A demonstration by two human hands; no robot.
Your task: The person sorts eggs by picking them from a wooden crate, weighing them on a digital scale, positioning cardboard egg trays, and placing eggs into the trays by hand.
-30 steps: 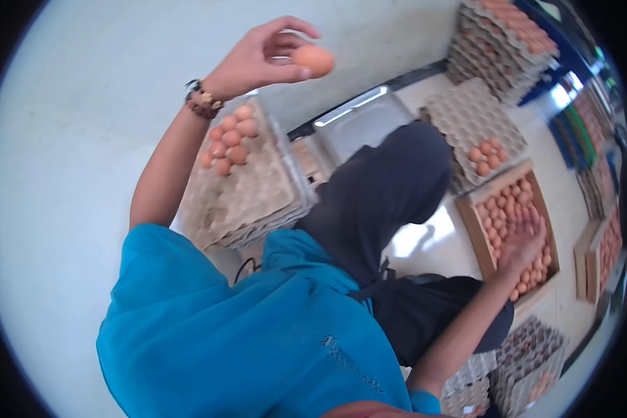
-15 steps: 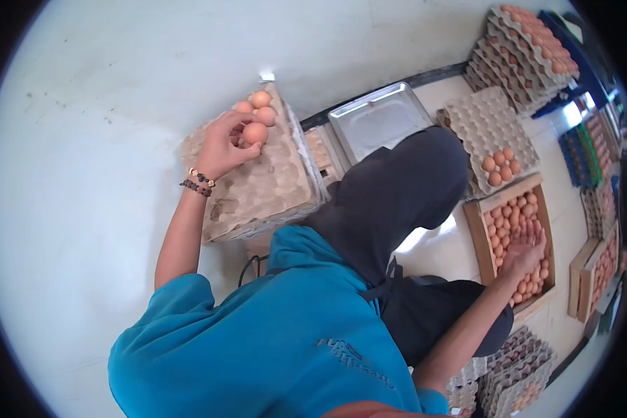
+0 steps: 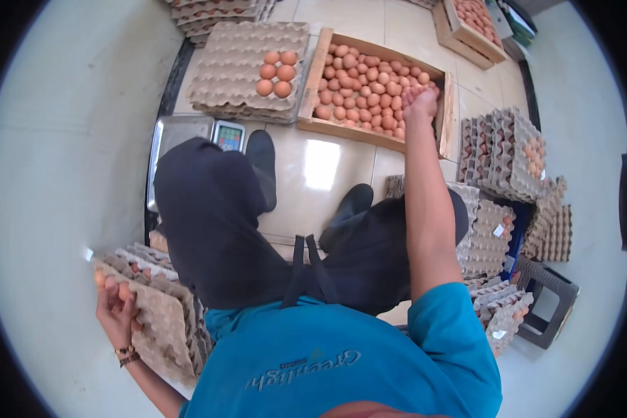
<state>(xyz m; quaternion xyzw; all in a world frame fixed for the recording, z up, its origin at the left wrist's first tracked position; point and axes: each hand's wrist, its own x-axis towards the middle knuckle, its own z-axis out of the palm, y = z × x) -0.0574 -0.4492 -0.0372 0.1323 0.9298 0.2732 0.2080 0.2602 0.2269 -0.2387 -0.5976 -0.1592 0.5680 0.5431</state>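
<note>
At the lower left, my left hand (image 3: 117, 313), with beaded bracelets at the wrist, is at the edge of a stack of grey egg trays (image 3: 161, 324). Its fingers are curled round a brown egg (image 3: 124, 291), and other eggs touch or lie beside them. My right hand (image 3: 421, 104) reaches into the right end of a wooden crate (image 3: 369, 132) full of loose brown eggs (image 3: 373, 87). Its fingers are curled over the eggs; what they hold, if anything, is hidden.
Left of the crate, an egg tray (image 3: 240, 66) on a stack holds several eggs. A metal-topped scale (image 3: 230, 136) is beside my left knee. More filled tray stacks (image 3: 505, 153) and a dark stool (image 3: 547, 303) are on the right. Another egg crate (image 3: 467, 31) is at the back.
My view has swung from the left-hand tray stack toward the crate. My right hand's fingers, stretched out before, are now curled over the eggs. My left hand remains at its trays.
</note>
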